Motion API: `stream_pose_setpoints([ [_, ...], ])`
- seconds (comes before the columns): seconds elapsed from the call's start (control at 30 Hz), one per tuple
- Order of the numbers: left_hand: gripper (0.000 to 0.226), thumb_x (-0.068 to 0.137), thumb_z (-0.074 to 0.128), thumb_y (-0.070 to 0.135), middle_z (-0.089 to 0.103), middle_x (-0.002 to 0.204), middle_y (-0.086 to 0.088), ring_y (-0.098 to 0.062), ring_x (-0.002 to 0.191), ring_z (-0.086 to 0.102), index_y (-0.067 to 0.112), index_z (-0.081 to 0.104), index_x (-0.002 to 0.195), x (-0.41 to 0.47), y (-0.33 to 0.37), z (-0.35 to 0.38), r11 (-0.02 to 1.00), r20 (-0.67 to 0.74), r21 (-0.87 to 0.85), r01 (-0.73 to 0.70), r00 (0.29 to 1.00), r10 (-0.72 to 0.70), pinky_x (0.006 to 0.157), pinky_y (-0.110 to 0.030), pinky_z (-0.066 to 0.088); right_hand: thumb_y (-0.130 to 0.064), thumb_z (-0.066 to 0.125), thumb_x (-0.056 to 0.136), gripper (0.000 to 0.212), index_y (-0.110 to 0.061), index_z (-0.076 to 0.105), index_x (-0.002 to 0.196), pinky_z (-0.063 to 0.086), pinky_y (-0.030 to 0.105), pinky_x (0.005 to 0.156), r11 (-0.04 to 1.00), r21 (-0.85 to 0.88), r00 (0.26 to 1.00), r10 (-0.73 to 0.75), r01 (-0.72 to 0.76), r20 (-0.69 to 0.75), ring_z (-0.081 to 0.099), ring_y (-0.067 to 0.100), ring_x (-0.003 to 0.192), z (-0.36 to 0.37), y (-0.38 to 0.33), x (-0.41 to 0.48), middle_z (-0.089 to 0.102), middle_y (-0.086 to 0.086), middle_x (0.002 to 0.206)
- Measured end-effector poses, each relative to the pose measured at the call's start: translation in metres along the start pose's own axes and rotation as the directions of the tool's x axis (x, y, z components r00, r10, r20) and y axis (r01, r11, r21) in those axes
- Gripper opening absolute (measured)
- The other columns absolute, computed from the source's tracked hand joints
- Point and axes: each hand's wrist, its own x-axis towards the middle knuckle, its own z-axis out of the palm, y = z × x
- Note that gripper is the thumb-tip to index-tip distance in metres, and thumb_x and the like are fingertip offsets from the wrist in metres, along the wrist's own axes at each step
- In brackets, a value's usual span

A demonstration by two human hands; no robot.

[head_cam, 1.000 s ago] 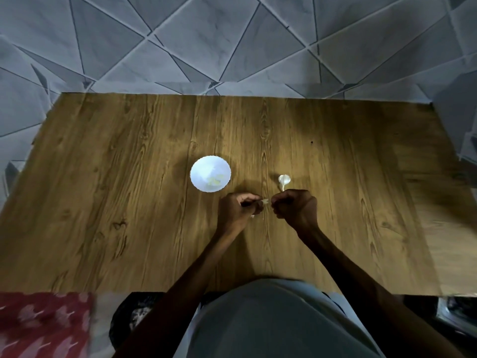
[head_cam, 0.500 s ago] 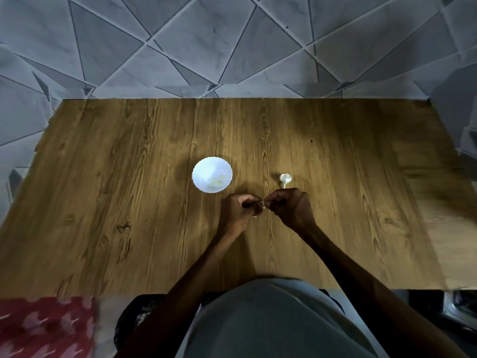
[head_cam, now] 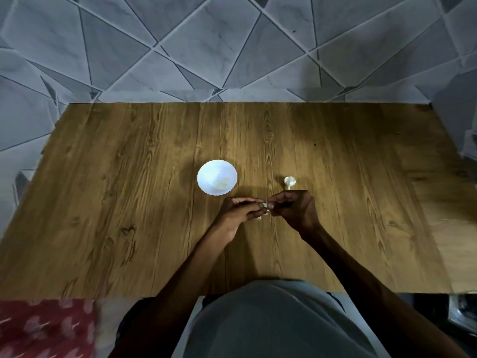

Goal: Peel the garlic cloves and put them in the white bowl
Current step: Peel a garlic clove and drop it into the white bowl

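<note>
At the middle of one wooden table [head_cam: 129,202], two hands meet fingertip to fingertip. Both the left hand [head_cam: 238,214] and the right hand [head_cam: 298,209] have their fingers curled, and together they pinch one small garlic clove [head_cam: 265,204]. One white bowl [head_cam: 204,174] sits at ten o'clock from the hands, near them. It holds pale peeled cloves [head_cam: 222,182], too blurred to count. One garlic piece [head_cam: 289,181] lies at one o'clock, just beyond the right knuckles.
</note>
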Motion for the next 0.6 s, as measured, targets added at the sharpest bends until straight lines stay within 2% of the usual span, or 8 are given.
stream_pose_setpoints([
  [0.1, 0.014, 0.087, 0.062, -0.006, 0.073, 0.092, -0.021, -0.022, 0.082, 0.073, -0.011, 0.07, 0.099, -0.0014, 0.0018, 0.0001, 0.999, -0.019, -0.041, 0.035, 0.999, -0.036, 0.076, -0.024, 0.058, 0.0, 0.078, 0.079, 0.011, -0.01, 0.076, 0.083, 0.06, 0.028, 0.063, 0.999, 0.042, 1.0, -0.006, 0.006, -0.002, 0.072, 0.013, 0.064, 0.0024, 0.0003, -0.0016, 0.074, -0.005, 0.072],
  [0.23, 0.014, 0.086, 0.064, -0.004, 0.072, 0.099, -0.024, -0.028, 0.091, 0.072, -0.008, 0.071, 0.098, -0.0016, 0.0016, 0.0005, 0.997, -0.039, -0.053, 0.06, 0.997, -0.062, 0.083, -0.027, 0.058, 0.002, 0.077, 0.079, 0.008, -0.003, 0.076, 0.086, 0.062, 0.034, 0.067, 0.994, 0.106, 1.0, 0.007, -0.009, 0.014, 0.073, 0.021, 0.069, 0.002, 0.0021, -0.0017, 0.076, 0.005, 0.076],
  [0.37, 0.012, 0.086, 0.064, -0.005, 0.074, 0.093, -0.019, -0.021, 0.082, 0.073, -0.003, 0.073, 0.092, -0.0022, 0.0014, 0.0024, 0.993, -0.077, -0.082, 0.082, 0.993, -0.088, 0.082, -0.026, 0.059, 0.002, 0.075, 0.079, 0.011, 0.003, 0.074, 0.089, 0.061, 0.039, 0.071, 0.967, 0.237, 0.996, 0.081, -0.089, 0.042, 0.073, 0.03, 0.078, 0.0016, 0.0021, -0.0025, 0.075, 0.014, 0.082],
  [0.53, 0.008, 0.086, 0.068, 0.0, 0.074, 0.093, -0.017, -0.021, 0.084, 0.072, 0.001, 0.074, 0.091, -0.0039, 0.0032, 0.0045, 0.995, -0.098, -0.03, 0.091, 0.991, -0.094, 0.087, -0.031, 0.056, 0.005, 0.072, 0.082, 0.011, 0.006, 0.072, 0.093, 0.06, 0.034, 0.071, 0.952, 0.282, 0.99, 0.092, -0.119, 0.107, 0.072, 0.028, 0.077, -0.0041, 0.0043, -0.0047, 0.074, 0.017, 0.084],
  [0.6, 0.009, 0.086, 0.068, -0.001, 0.074, 0.092, -0.016, -0.02, 0.082, 0.072, 0.0, 0.073, 0.093, -0.0057, 0.0057, 0.0067, 0.998, -0.086, 0.001, 0.067, 0.994, -0.067, 0.085, -0.03, 0.057, 0.004, 0.072, 0.082, 0.011, 0.005, 0.072, 0.093, 0.06, 0.037, 0.071, 0.951, 0.28, 0.989, 0.108, -0.133, 0.1, 0.071, 0.029, 0.077, -0.0059, 0.0058, -0.0042, 0.074, 0.018, 0.084],
])
